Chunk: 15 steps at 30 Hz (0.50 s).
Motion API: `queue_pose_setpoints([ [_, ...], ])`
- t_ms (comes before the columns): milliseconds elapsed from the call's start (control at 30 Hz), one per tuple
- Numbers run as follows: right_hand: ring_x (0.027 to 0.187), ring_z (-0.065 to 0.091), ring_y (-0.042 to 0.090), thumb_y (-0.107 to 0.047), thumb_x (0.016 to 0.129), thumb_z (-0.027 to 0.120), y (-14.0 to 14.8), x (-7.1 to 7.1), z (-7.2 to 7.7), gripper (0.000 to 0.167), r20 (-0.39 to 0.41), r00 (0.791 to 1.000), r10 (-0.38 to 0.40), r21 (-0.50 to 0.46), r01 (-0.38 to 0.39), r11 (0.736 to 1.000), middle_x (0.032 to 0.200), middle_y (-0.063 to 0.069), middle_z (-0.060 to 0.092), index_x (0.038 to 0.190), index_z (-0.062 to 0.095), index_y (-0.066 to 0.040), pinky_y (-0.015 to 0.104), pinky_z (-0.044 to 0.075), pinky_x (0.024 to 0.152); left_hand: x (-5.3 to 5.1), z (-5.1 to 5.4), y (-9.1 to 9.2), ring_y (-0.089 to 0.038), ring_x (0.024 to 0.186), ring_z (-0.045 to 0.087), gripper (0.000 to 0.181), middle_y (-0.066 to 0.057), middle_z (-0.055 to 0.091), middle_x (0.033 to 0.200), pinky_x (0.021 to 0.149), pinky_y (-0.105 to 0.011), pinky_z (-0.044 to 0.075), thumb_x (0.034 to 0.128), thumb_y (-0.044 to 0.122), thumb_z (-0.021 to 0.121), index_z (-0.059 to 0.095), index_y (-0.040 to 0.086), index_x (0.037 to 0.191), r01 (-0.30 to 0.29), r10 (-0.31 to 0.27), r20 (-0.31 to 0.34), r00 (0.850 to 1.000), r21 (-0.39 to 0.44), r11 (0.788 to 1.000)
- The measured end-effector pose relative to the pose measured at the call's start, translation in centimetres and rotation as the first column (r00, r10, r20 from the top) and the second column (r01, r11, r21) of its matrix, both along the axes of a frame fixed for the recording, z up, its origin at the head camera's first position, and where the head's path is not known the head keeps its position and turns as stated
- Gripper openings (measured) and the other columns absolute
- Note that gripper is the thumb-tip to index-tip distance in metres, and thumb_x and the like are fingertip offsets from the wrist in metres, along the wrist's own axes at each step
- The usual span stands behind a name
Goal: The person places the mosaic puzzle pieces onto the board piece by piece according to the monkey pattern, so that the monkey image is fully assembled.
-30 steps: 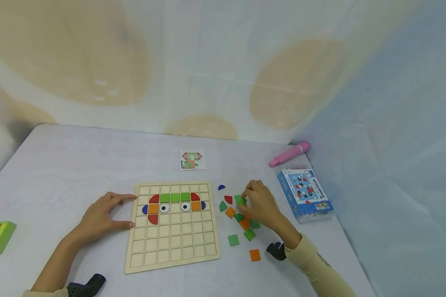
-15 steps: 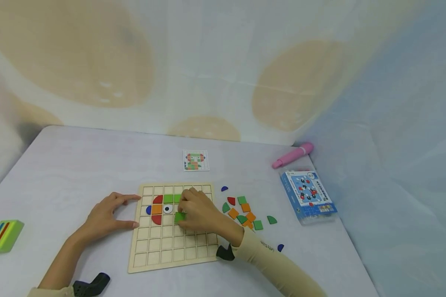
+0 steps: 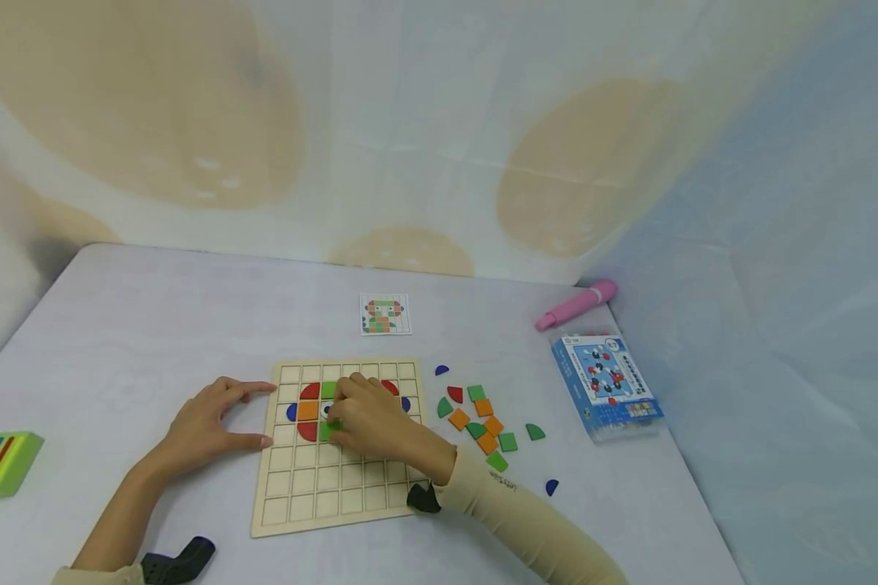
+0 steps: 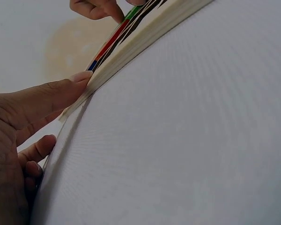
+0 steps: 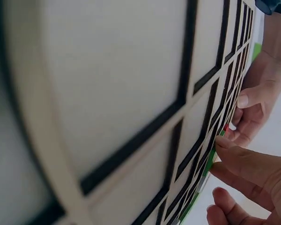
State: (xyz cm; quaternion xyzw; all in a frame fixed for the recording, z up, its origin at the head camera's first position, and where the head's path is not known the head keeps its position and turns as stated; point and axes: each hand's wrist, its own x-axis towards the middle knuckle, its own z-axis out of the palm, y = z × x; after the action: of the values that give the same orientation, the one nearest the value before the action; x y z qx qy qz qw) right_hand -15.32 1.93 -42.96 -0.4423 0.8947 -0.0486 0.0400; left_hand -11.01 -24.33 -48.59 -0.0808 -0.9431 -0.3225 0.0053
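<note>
Green tile (image 3: 327, 431) pinched in R hand (image 3: 371, 420); sleeve txt (image 3: 502, 481), box txt (image 3: 629, 367) illegible.

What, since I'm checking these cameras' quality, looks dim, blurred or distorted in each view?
Head view: soft, fairly even light, but fine print on the blue-and-white rectangular box is too soft to read; left wrist view: dim, with faint ripple lines across the white tabletop; right wrist view: the nearest squares of the pale wooden grid board are blurred and loom large.

Matt pale-wood board (image 3: 262, 504); the pink pen (image 3: 575, 306), seemingly smooth plastic.
</note>
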Motion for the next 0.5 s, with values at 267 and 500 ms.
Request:
queue_pose_setpoints([
  [267,0.092,0.046,0.009,-0.041,0.085,0.077,0.0,0.2,0.0,0.025,-0.027,0.999,-0.023,-0.001,0.023,1.000,0.103,-0.006,0.059,0.103,0.078,-0.023,0.018,0.035,0.077,-0.1,0.1,0.0,-0.024,0.093,0.050,0.077,-0.008,0.054,0.105,0.075,-0.039,0.038,0.0666,0.048,0.088,0.062,0.018,0.132,0.003,-0.003,-0.003,1.000,-0.008,1.000],
  [500,0.091,0.046,0.008,-0.039,0.087,0.076,2.0,0.3,1.8,0.026,-0.031,0.999,-0.030,-0.085,0.027,0.996,0.102,-0.007,0.058,0.107,0.077,-0.022,0.018,0.037,0.079,-0.1,-0.1,0.0,-0.024,0.093,0.049,0.078,-0.008,0.054,0.105,0.075,-0.040,0.038,0.0654,0.050,0.088,0.062,0.018,0.132,-0.008,0.008,0.002,1.000,-0.019,1.000],
])
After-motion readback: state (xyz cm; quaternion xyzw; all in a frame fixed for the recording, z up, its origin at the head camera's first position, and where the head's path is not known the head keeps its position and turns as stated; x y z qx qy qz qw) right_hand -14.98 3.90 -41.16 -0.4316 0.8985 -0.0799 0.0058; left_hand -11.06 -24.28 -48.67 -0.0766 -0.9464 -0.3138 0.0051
